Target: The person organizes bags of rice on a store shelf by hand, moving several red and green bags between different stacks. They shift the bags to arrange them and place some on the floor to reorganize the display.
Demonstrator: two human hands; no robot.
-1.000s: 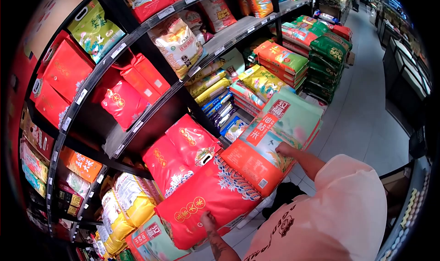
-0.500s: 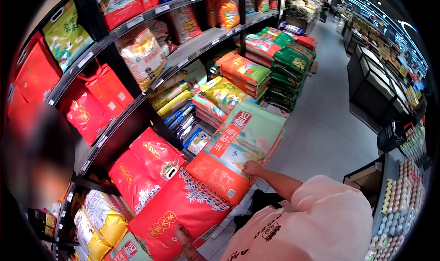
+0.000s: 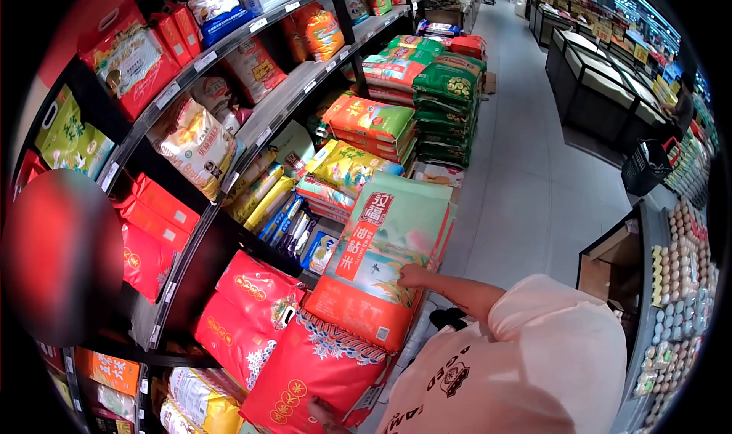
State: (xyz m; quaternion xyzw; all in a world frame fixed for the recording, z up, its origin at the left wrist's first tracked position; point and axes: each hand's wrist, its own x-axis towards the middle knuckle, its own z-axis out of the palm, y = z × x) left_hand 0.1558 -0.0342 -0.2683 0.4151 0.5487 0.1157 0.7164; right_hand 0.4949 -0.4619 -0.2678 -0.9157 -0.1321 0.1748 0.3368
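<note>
My right hand (image 3: 412, 275) rests on the top face of a green and orange rice bag (image 3: 371, 240), near its right side. The fingers lie against the plastic, not wrapped round anything visible. At the bottom, my left hand (image 3: 323, 411) touches a large red rice bag (image 3: 320, 369), its fingers laid along the surface and the wrist cut off by the view's edge. The green and orange bag lies on a stack and meets the upper end of the red one. Two more red rice bags (image 3: 252, 289) lie beside them, toward the shelf.
A shelf unit (image 3: 263, 129) with rice bags runs along the left. Stacked green bags (image 3: 450, 91) stand farther down the aisle (image 3: 511, 152). On the right are an egg display (image 3: 679, 281), a black basket (image 3: 644, 167) and black-sided bins (image 3: 587, 76).
The view has turned, so the shelves and bags sit further left and the aisle shows more. Both hands remain on the same bags.
</note>
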